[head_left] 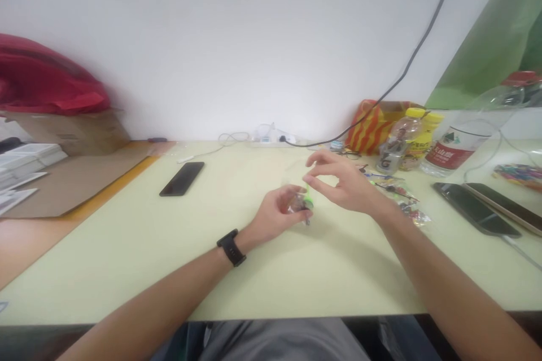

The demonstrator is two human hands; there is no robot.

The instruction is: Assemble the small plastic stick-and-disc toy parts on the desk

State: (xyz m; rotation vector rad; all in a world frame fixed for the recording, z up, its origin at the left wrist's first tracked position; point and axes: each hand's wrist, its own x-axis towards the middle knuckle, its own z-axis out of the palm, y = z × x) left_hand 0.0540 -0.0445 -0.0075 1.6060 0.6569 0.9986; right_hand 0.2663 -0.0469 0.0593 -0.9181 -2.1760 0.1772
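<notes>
My left hand [277,211] is closed around a small clear plastic bag [295,203] just above the table. A bright green piece [308,201] and something dark show at the bag; their kind is too blurred to tell. My right hand [339,180] is just above and to the right, its thumb and index finger close together in a pinch over the green piece. Whatever lies between those fingertips is too small to make out. Beyond my right wrist, several small clear packets [396,192] with colourful contents lie on the table.
A black phone [182,179] lies left on the pale table [139,259]. At right are bottles, including a large one with a red label [453,149], a striped bag [362,127] and another phone [476,211]. A power strip [273,138] and cable run along the wall.
</notes>
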